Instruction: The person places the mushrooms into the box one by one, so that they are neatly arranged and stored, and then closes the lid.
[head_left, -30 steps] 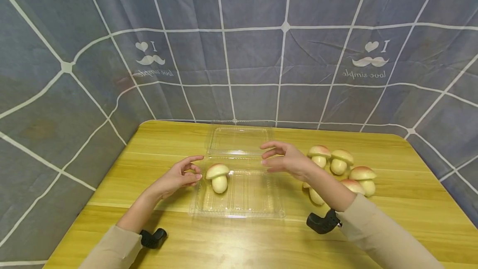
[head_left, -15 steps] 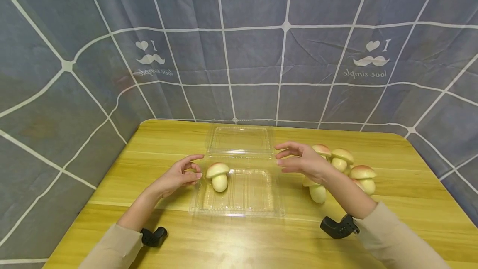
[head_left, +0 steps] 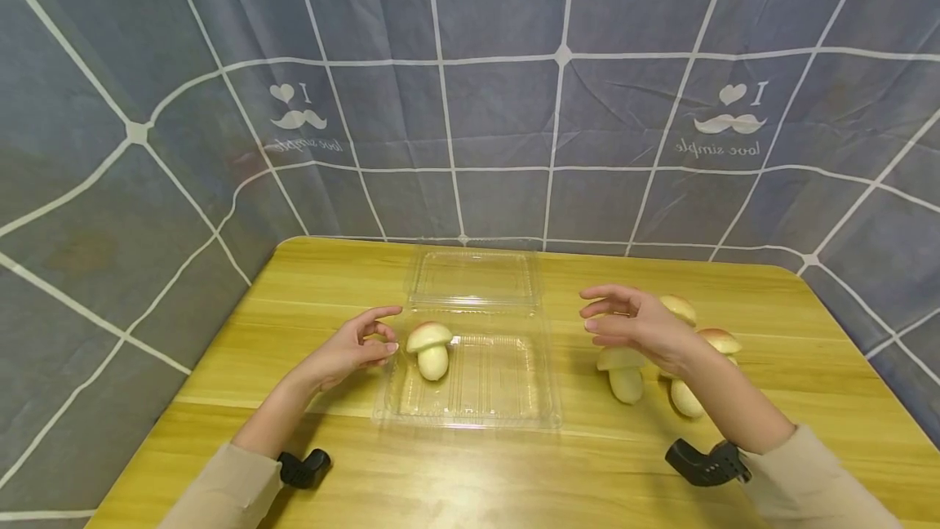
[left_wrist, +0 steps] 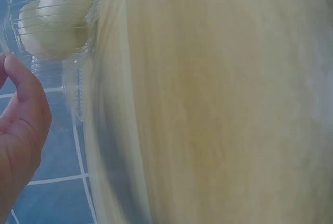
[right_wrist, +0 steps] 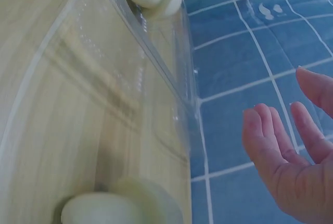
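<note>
Mushrooms lie in two places. One mushroom in the box (head_left: 430, 348) stands upright, cap up, in the near-left corner of the clear clamshell box (head_left: 477, 398), whose lid (head_left: 472, 276) lies open flat on the far side. The loose mushrooms (head_left: 622, 372) stand clustered on the worktop (head_left: 514, 472) to the right of the box, well apart from it, stems down and long axes roughly vertical.

Right hand (head_left: 637, 323) hovers directly above this cluster, palm down, fingers relaxed and spread, holding nothing; the wrist view confirms an empty palm. The nearest loose mushroom stands just below and toward the person from its fingers, not touching them as far as can be judged.

Left hand (head_left: 352, 348) sits just beside the box's left edge, fingers loosely curled and empty, close to the boxed mushroom but separated from it by the plastic wall.

Finding: the cluster lies under the right hand and across the box from the left, so the right is clearly the nearer to it.
</note>
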Tool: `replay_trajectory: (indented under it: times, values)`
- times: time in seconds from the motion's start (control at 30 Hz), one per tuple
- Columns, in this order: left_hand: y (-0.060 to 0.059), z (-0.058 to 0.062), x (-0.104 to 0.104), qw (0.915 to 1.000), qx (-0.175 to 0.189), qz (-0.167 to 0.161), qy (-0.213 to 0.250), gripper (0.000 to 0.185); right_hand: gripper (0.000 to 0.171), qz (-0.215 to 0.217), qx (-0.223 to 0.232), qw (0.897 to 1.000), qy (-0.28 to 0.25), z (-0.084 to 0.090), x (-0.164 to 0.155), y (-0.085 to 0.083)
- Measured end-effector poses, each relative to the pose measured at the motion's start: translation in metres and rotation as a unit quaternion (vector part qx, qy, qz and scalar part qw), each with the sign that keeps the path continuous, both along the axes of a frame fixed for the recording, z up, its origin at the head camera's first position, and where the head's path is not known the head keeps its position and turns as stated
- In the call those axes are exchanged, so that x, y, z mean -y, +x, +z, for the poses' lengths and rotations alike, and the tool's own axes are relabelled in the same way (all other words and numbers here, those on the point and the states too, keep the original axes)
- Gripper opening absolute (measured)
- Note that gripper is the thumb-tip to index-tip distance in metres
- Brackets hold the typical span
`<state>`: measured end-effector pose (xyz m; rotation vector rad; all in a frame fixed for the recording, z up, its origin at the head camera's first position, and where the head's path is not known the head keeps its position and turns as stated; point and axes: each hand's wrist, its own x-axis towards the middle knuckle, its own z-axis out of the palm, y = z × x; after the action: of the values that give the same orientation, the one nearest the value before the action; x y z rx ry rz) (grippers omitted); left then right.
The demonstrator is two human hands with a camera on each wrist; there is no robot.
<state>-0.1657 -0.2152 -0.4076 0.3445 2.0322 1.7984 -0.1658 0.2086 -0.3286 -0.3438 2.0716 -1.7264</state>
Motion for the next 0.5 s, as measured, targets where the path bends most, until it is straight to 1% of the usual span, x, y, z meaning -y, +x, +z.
replay_trajectory:
  times: [0.2, 0.33, 0.5]
  values:
    - [0.001, 0.001, 0.0, 1.0, -0.003, -0.003, -0.005, 0.064, 0.035, -0.013, -0.011, 1.0, -0.011, 0.0, -0.019, 0.004]
    - [0.001, 0.001, 0.0, 1.0, -0.002, 0.0, -0.004, 0.065, 0.035, -0.02, -0.011, 1.0, -0.016, -0.002, -0.029, 0.006]
    - [0.003, 0.0, 0.0, 1.0, 0.002, 0.003, 0.001, 0.065, 0.034, -0.037, 0.002, 0.999, -0.029, -0.005, -0.044, 0.009]
